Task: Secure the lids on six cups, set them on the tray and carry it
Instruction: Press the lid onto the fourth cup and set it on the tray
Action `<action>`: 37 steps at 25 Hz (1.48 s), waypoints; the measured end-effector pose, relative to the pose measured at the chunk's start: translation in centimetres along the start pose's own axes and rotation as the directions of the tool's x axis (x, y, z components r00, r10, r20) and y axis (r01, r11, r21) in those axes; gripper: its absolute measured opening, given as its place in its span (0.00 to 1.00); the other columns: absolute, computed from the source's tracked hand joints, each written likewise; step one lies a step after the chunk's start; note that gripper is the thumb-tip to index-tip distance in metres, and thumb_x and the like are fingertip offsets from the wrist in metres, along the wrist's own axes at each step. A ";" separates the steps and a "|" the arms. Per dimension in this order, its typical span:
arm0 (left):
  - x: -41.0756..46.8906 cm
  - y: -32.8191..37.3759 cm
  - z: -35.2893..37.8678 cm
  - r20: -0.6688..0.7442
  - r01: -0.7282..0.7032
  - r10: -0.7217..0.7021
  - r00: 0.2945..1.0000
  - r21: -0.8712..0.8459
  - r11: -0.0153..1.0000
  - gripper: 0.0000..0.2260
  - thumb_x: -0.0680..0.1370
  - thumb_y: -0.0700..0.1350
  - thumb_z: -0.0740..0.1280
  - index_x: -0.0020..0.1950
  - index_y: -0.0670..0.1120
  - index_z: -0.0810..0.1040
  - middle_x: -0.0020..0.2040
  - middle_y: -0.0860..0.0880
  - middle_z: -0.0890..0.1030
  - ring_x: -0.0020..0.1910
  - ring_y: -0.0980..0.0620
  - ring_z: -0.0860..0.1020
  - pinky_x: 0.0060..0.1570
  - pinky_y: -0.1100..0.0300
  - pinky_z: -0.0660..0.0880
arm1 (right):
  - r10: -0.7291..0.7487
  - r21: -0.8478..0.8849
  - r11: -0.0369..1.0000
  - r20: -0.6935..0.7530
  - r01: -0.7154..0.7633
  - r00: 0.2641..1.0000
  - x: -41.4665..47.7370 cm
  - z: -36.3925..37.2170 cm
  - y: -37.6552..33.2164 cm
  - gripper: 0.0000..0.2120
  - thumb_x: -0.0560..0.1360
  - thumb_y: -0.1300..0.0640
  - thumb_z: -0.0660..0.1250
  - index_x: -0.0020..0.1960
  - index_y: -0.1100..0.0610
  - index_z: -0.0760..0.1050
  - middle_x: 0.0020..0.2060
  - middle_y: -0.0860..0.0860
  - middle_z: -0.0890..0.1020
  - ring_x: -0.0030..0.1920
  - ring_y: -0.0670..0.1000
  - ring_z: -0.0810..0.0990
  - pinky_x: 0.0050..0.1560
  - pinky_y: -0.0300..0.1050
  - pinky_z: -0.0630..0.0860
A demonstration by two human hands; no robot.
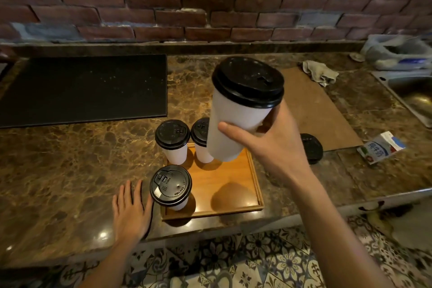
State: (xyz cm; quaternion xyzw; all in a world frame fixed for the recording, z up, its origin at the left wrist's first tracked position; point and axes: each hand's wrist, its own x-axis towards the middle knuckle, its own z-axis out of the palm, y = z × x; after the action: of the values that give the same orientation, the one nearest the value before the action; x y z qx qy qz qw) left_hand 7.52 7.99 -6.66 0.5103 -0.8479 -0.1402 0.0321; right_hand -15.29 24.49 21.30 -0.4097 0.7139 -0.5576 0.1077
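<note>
A: Where's the cup (231, 112)?
B: Up over the tray's (256, 177) far edge. The right hand (275, 145) wraps round its side. The left hand (131, 210) lies flat on the tabletop (70, 170).
A: Squeeze hard?
B: No. It looks soft and light. Hold gently.

Four white paper cups with black lids: two cups (174, 147) (203, 153) at the wooden tray's (224, 182) far left corner, one cup (171, 187) at its near left corner, one raised cup (233, 119) gripped above it. One tray, at the counter's (70, 159) near edge. One loose black lid (312, 147) (perhaps a stack). One black mat (84, 89), one brown board (322, 110), one rag (320, 73), one milk carton (381, 147), one sink (416, 96). Two hands: left hand (131, 210), right hand (273, 149).
</note>
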 end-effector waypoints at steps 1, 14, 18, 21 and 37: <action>0.1 0.1 -0.1 0.032 0.011 -0.011 0.999 -0.008 1.000 0.26 0.82 0.55 0.51 0.78 0.49 0.52 0.79 0.44 0.51 0.77 0.47 0.47 0.74 0.50 0.42 | 0.002 -0.012 1.000 0.012 -0.002 1.000 -1.4 0.1 -0.4 0.39 0.62 0.38 0.77 0.68 0.46 0.65 0.56 0.31 0.75 0.60 0.31 0.73 0.52 0.27 0.73; 0.0 1.2 -13.5 0.090 0.081 0.004 0.996 -0.914 0.397 0.17 0.78 0.42 0.66 0.65 0.56 0.73 0.67 0.53 0.73 0.67 0.51 0.70 0.57 0.61 0.66 | 0.075 -0.027 0.997 0.057 -0.074 0.996 -8.0 1.4 -1.4 0.40 0.59 0.31 0.75 0.67 0.37 0.65 0.58 0.27 0.75 0.60 0.31 0.73 0.52 0.31 0.75; -4.0 6.6 -21.1 -0.126 -0.228 0.481 0.868 -0.960 0.161 0.27 0.71 0.47 0.70 0.69 0.58 0.69 0.69 0.55 0.72 0.68 0.58 0.70 0.63 0.68 0.69 | 0.077 -0.027 0.997 0.085 -0.075 0.993 -6.7 0.9 -2.4 0.39 0.58 0.33 0.76 0.65 0.35 0.65 0.56 0.25 0.74 0.58 0.28 0.72 0.48 0.25 0.73; -6.2 11.2 -23.1 -0.090 -0.324 0.670 0.737 -0.916 0.234 0.36 0.68 0.51 0.75 0.72 0.59 0.62 0.70 0.60 0.70 0.70 0.60 0.67 0.65 0.68 0.67 | 0.018 -0.058 0.998 0.109 -0.011 0.994 -5.6 0.5 -4.1 0.38 0.58 0.34 0.75 0.63 0.34 0.63 0.51 0.19 0.72 0.55 0.24 0.70 0.46 0.21 0.70; -8.2 15.9 -23.7 -0.323 -0.393 0.470 0.821 -0.918 0.056 0.34 0.61 0.45 0.78 0.64 0.51 0.69 0.56 0.57 0.81 0.54 0.56 0.80 0.45 0.66 0.78 | 0.067 -0.306 0.952 0.272 0.021 0.960 -4.7 -2.6 -12.4 0.55 0.52 0.17 0.61 0.75 0.37 0.56 0.59 0.29 0.72 0.58 0.35 0.74 0.53 0.37 0.74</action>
State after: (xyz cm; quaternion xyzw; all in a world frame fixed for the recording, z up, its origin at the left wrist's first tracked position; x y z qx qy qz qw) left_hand 2.51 17.27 21.13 0.0942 -0.6815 -0.6332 0.3546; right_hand -8.14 29.08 31.77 -0.4876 0.7740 -0.3753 0.1491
